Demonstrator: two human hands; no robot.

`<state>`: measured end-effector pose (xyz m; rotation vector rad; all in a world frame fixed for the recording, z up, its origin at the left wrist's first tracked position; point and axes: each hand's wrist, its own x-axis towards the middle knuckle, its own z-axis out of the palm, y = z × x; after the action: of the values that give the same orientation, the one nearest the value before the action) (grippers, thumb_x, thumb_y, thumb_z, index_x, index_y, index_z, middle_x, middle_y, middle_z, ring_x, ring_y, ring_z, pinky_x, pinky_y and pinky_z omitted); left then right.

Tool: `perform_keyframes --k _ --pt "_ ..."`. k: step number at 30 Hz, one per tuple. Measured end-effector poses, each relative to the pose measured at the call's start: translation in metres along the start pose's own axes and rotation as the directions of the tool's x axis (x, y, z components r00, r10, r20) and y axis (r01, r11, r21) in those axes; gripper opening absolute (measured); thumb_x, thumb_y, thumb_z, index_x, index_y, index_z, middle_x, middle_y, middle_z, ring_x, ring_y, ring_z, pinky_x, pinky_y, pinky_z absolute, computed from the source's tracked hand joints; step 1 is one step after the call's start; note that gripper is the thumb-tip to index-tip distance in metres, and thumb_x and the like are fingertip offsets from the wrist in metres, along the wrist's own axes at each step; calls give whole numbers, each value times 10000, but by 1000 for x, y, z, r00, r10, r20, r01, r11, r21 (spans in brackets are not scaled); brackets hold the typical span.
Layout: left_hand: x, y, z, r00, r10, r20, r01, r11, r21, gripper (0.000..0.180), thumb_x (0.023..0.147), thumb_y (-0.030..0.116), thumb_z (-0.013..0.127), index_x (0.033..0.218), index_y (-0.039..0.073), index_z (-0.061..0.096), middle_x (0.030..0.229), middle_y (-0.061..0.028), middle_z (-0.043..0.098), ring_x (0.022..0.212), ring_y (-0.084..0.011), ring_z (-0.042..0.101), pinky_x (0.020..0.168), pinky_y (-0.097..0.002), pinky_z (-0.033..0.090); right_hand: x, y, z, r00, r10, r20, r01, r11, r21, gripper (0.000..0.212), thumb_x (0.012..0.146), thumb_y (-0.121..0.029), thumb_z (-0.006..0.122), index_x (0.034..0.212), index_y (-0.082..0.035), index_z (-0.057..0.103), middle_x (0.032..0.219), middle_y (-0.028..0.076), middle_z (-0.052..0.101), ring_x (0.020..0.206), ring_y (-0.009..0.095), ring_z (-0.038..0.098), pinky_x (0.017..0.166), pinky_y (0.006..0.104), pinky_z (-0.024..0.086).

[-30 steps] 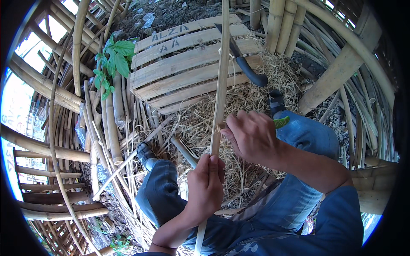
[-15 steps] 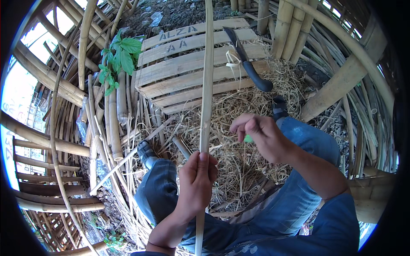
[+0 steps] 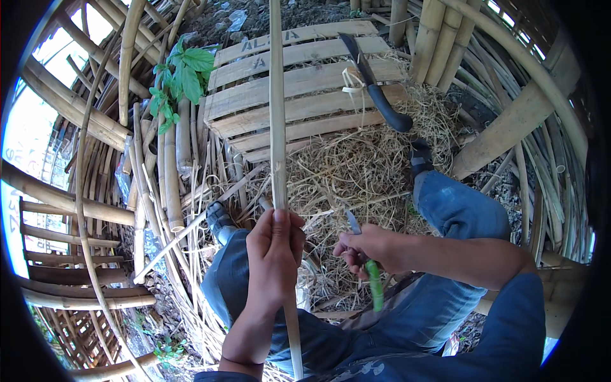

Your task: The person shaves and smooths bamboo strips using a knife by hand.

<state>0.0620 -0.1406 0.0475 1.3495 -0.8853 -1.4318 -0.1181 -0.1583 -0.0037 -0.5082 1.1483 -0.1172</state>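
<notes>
A long pale bamboo strip (image 3: 278,121) runs upright through the middle of the view, from the top edge down past my lap. My left hand (image 3: 275,239) is closed round it, thumb lying along its face. To the right, my right hand (image 3: 364,249) is closed on a small knife (image 3: 354,223). Its short blade points up and away from me, and its green handle (image 3: 374,286) sticks out below the fingers. The blade is apart from the strip. Below both hands lies a heap of curly shavings (image 3: 344,172).
A slatted wooden crate (image 3: 305,95) lies beyond the shavings, with a dark-handled machete (image 3: 375,89) on it. Bamboo poles (image 3: 439,44) stand at the right. Leafy green plants (image 3: 184,73) and bamboo pieces (image 3: 168,178) fill the left. My jeans-clad knees flank the heap.
My right hand has moved down and turned, bringing the knife blade into sight. My left hand and the bamboo strip have shifted left, the strip now tilting slightly.
</notes>
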Motion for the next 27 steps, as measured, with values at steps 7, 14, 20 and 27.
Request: perform_keyframes --k 7,14,20,27 --pt "-2 2 -3 1000 -13 -11 13 1000 24 314 1037 258 356 890 43 532 557 46 394 463 -21 319 415 -191 252 22 37 -5 971 226 -80 -229 973 -38 206 916 -178 535 912 28 539 654 87 522 583 193 550 551 343 493" --pt "-2 1 -6 1000 -8 14 8 1000 25 313 1038 247 350 890 41 534 566 40 406 467 -27 325 421 -191 262 22 55 1 929 341 -143 -365 909 -201 452 1008 -403 330 1037 22 482 727 73 483 593 184 514 569 366 503" --pt "-2 2 -3 1000 0 -10 1 999 50 313 1032 260 365 890 41 537 566 43 386 465 -27 304 419 -193 250 42 68 -4 956 210 -207 -216 976 -7 373 1007 -352 364 969 2 478 711 67 473 583 178 503 545 349 477" --pt "-1 -1 -1 1000 20 -24 -19 998 58 311 1028 266 380 895 37 543 568 48 363 462 -29 284 411 -194 229 34 40 -4 999 -44 -23 44 999 -27 242 977 -243 463 978 -3 491 745 63 495 597 159 509 541 320 464"
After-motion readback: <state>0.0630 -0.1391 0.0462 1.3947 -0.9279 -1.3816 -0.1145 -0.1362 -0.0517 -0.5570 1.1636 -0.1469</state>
